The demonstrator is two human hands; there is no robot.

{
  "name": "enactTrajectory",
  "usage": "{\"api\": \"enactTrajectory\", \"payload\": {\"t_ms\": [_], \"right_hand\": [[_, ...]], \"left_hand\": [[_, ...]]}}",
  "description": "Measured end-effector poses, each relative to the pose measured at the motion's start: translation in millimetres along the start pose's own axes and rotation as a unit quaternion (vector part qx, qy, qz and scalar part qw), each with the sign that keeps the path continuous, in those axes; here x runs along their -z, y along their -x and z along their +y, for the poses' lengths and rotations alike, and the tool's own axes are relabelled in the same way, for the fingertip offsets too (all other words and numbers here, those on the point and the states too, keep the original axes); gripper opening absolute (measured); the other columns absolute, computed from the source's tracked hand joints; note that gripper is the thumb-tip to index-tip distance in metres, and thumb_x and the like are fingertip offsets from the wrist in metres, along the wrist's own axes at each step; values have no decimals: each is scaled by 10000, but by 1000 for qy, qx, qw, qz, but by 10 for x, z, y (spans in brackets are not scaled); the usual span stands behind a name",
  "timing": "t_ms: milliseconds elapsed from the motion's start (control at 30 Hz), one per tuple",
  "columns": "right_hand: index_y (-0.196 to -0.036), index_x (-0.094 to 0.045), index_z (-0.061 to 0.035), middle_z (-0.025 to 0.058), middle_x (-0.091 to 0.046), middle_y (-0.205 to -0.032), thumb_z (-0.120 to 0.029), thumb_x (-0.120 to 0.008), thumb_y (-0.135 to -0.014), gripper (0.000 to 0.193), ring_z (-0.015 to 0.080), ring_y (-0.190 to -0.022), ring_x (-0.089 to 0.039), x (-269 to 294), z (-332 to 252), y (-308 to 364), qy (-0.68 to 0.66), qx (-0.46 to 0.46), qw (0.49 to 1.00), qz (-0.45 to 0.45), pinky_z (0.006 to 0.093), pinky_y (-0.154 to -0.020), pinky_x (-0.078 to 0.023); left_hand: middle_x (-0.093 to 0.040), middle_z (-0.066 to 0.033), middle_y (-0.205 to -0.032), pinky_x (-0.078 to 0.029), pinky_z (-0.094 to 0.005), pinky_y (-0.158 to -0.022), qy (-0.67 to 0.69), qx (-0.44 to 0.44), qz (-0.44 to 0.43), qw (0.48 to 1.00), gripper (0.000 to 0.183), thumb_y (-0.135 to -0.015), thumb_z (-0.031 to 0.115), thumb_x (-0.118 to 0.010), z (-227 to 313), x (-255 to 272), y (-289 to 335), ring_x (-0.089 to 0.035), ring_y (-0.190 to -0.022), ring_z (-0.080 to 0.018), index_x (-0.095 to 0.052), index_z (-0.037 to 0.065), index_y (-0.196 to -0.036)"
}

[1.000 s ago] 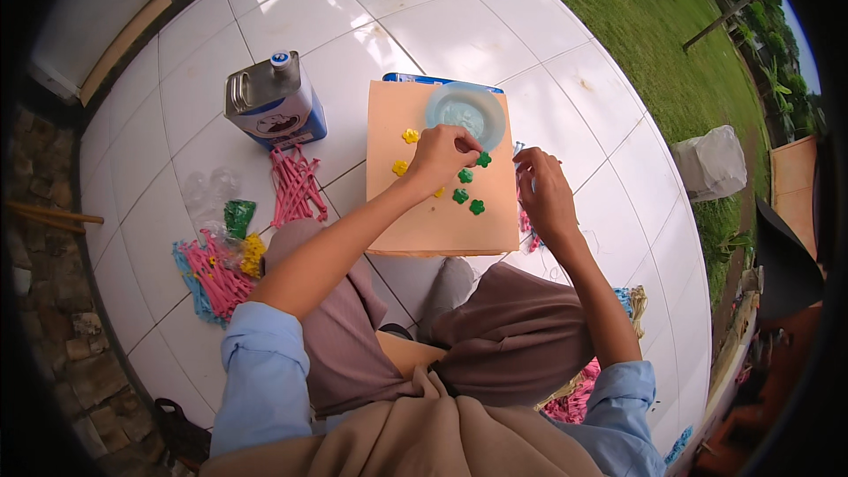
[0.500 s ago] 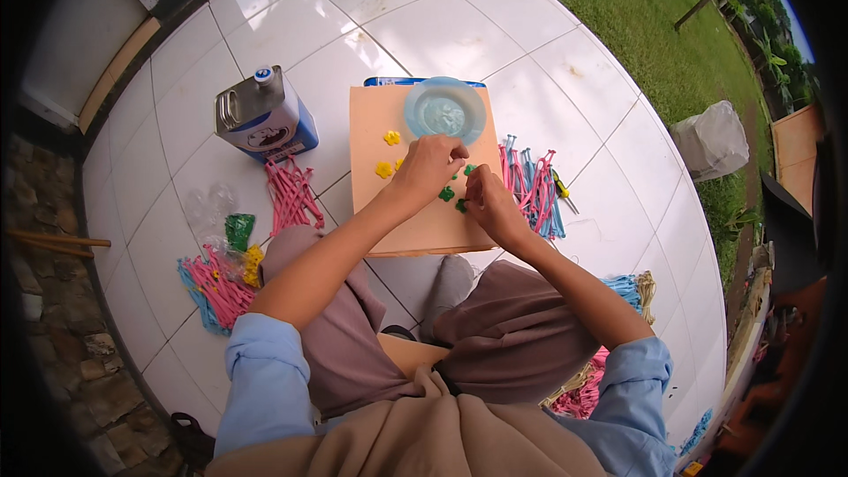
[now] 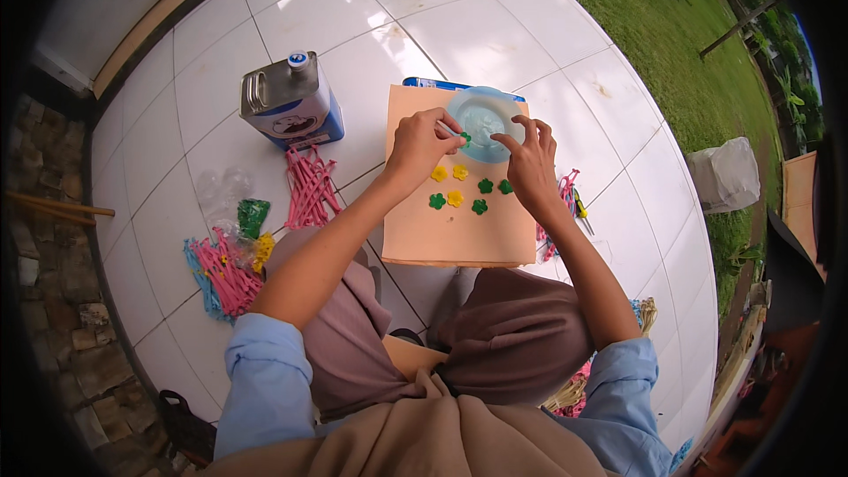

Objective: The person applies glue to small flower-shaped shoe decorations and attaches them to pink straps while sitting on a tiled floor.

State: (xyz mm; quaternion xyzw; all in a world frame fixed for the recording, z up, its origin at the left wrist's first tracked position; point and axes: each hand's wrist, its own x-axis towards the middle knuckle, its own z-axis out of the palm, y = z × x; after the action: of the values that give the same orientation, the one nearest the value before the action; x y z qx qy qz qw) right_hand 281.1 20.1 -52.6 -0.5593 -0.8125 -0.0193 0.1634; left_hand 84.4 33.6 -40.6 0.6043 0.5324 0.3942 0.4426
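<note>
My left hand (image 3: 419, 148) is closed in a pinch over the board, beside the bowl. At its fingertips is a small green plastic flower (image 3: 465, 137), with a thin pale piece between the fingers. My right hand (image 3: 532, 166) reaches over the near right rim of a pale blue bowl (image 3: 480, 151), fingers apart with nothing visible in them. The bowl stands on a peach-coloured board (image 3: 415, 243); its contents are hard to make out. Between my hands lie several green flowers (image 3: 480, 207) and yellow flowers (image 3: 455, 199).
A blue-and-white metal can (image 3: 296, 102) stands left of the board, near pink plastic strips (image 3: 311, 190). Farther left are a green packet (image 3: 253, 217) and pink strips (image 3: 228, 276). A yellow-handled tool (image 3: 580, 208) lies right of the board. White tiles (image 3: 389, 0) surround everything.
My left hand has lifted a green flower up beside the bowl. The right hand has moved from the green flowers to the bowl's rim, its fingers spreading. The view has shifted slightly.
</note>
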Motion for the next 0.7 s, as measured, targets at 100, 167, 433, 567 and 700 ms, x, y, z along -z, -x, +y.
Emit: {"api": "enactTrajectory", "payload": {"t_ms": [100,167,433,567,700], "right_hand": [[-987,-661,-119,111,-423,-1233,58,-583,-630,407,330,-1179,-349,-30,24,-25,35,16,999,5,445,-975,-309],[-979,-663,-115,112,-423,-1233,59,-572,-639,393,329,-1180,-348,-43,9,-17,35,22,999,-3,446,-974,-307],[-1007,-629,-118,110,-420,-1238,64,-558,-663,395,322,-1154,-362,290,-199,-110,25,20,996,86,451,-951,-326],[-1020,-623,-155,96,-416,-1244,78,-551,-689,412,307,-1146,-366,435,-391,-97,-40,75,988,127,440,-938,-340],[-1030,-628,-168,78,-415,-1256,55,-561,-734,376,292,-1147,-373,456,-425,-82,-11,132,982,135,443,-938,-333]], "left_hand": [[-659,-112,-674,-506,-236,-555,-10,-6,16,1000,125,-714,45,-695,-26,50,-9,-657,-614,-148,-632,-23,-797],[-660,-116,-678,-507,-234,-556,-12,-8,24,1000,121,-717,50,-695,-6,73,-11,-657,-619,-147,-638,-24,-796],[-664,-126,-885,-529,-219,-727,162,50,-28,985,200,-781,23,-629,13,118,-44,-654,-789,-152,-647,-35,-972],[-656,-124,-919,-533,-218,-756,184,58,-45,980,209,-787,5,-610,32,106,-44,-649,-813,-159,-636,-55,-985],[-654,-120,-909,-532,-220,-763,187,82,-59,977,219,-791,-3,-604,69,93,-34,-649,-809,-159,-629,-59,-1001]]}}
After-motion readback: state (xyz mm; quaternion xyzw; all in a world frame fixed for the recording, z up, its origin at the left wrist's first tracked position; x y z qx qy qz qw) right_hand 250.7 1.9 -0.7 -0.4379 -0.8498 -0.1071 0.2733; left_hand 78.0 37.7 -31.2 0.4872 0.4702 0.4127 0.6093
